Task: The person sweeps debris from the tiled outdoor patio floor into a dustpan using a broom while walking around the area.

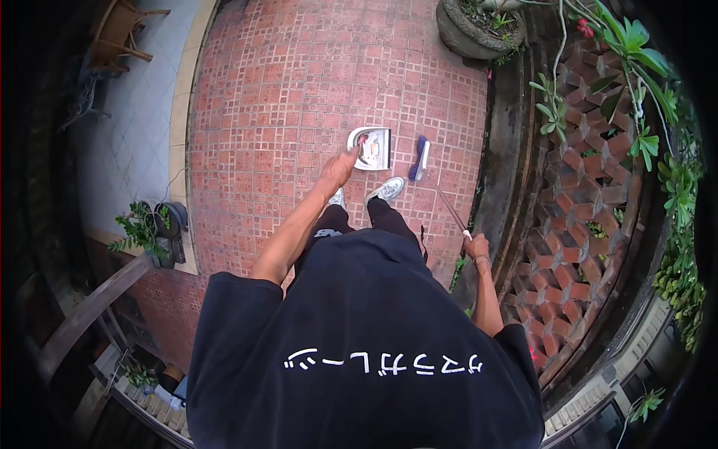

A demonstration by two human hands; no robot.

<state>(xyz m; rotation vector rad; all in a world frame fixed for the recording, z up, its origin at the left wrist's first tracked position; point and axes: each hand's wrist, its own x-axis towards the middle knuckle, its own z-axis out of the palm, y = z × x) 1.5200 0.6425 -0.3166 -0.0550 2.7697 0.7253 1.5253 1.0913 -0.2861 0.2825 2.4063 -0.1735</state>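
My left hand is closed at the left side of a white dustpan, around its handle, of which little shows. Inside the pan lie a few small bits, one of them red. To the right of the pan, a broom head with blue-purple bristles and a white body rests on the red tiles. Its thin brown stick runs back toward me, and my right hand is wrapped round the white end of it. My shoes stand just behind the dustpan.
A large round stone planter stands ahead on the right. Along the right runs a lattice brick wall with overhanging leaves. At the left are a raised pale floor edge, potted plants and a wooden chair.
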